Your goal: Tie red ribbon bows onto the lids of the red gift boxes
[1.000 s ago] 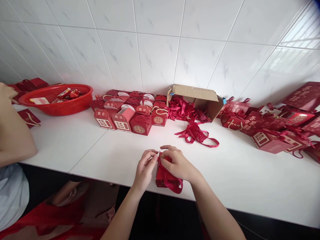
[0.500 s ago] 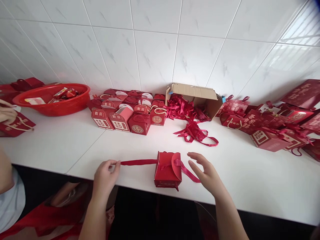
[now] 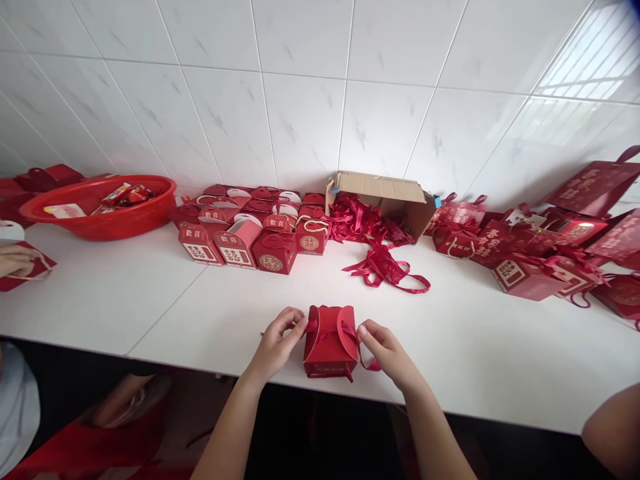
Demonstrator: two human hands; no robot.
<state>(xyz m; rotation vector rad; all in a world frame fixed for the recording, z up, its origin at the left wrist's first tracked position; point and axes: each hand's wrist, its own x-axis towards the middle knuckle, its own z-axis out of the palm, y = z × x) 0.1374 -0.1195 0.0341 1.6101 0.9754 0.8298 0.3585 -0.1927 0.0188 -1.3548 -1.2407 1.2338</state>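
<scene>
A small red gift box sits near the table's front edge, its two rounded flaps folded over the top. A dark red ribbon threads through the flaps, one tail hanging past the right side. On the left of the box, my left hand pinches the ribbon close to the left flap. Across from it, my right hand has thumb and forefinger closed on the ribbon beside the right flap.
Behind stand several red gift boxes, a cardboard carton spilling ribbons, and loose ribbons. A red basin holds wrapped sweets at left. Filled boxes crowd the right. Another person's hand holds a box at far left.
My left hand has moved right, from the outstretched ribbon end to beside the box. My right hand has come in to the right flap and closed on the ribbon.
</scene>
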